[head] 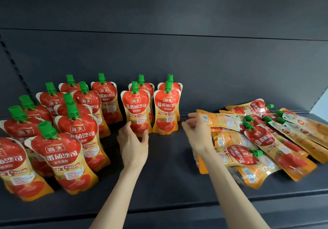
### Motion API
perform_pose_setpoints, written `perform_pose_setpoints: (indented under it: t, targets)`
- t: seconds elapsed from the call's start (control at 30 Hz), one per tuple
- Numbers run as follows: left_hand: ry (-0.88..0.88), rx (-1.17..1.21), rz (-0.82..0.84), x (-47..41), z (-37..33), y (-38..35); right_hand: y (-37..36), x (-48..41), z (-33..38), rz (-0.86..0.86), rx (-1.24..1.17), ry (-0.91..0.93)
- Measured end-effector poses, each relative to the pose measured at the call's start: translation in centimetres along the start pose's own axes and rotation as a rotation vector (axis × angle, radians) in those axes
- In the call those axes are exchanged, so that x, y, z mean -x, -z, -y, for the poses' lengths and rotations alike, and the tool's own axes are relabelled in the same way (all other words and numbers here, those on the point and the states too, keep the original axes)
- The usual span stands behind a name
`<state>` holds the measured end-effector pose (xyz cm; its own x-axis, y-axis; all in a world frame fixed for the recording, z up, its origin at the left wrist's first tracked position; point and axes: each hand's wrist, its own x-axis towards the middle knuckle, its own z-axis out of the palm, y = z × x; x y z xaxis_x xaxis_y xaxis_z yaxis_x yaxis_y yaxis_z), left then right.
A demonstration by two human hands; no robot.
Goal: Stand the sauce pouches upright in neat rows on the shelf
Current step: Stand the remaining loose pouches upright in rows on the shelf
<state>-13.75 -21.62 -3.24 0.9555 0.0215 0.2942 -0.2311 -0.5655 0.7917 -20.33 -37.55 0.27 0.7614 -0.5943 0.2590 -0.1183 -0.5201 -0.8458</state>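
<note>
Sauce pouches [257, 140]: flat heap at right end of shelf [168, 172], long axes mostly left-right. Nearest flat pouch [220, 120] just right of right hand [197, 133]; fingers spread, holding nothing, contact unclear. Left hand [133, 143] curled round base of upright pouch [136, 111], mid-shelf.

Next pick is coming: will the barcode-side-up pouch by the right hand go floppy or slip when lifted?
Probably floppy: the pouch drapes over the pile. Its glossy film may slip. It looks plump, so likely weighty.
</note>
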Motion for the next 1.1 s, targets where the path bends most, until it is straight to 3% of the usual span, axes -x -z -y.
perform_pose_setpoints:
  t: [0.1,0.27,0.4,0.53,0.63,0.7,0.9,1.03,1.1]
  targets:
    - [-0.111,0.055,0.033,2.4,-1.8,-0.4,4.0,1.2,-1.3,-0.04,0.009,0.024]
    - [-0.369,0.173,0.283,8.3,-6.7,-3.6,10.4,3.2,-5.0,-0.061,0.067,0.02]
    - [-0.466,0.012,0.405,11.5,-9.1,-6.6,14.4,4.7,-8.3,0.012,0.166,0.033]
    - [-0.47,-0.333,0.351,14.3,-8.8,-7.8,15.6,6.3,-10.6,0.069,0.392,0.168]
    - [-0.427,-0.521,0.188,16.2,-8.6,-7.3,16.3,7.2,-12.2,0.189,0.391,0.172]
    - [-0.336,-0.588,0.186,17.0,-9.2,-6.6,16.8,7.3,-12.9,0.243,0.327,0.222]
    - [-0.147,-0.559,0.246,19.2,-10.1,-4.9,17.5,7.3,-13.0,0.24,0.111,0.224]
    - [-0.126,-0.527,0.132,21.0,-9.4,-4.8,18.1,7.9,-12.8,0.298,-0.005,0.158]
    - [-0.126,-0.54,0.097,21.6,-9.3,-5.0,18.1,8.2,-12.7,0.306,0.063,0.141]
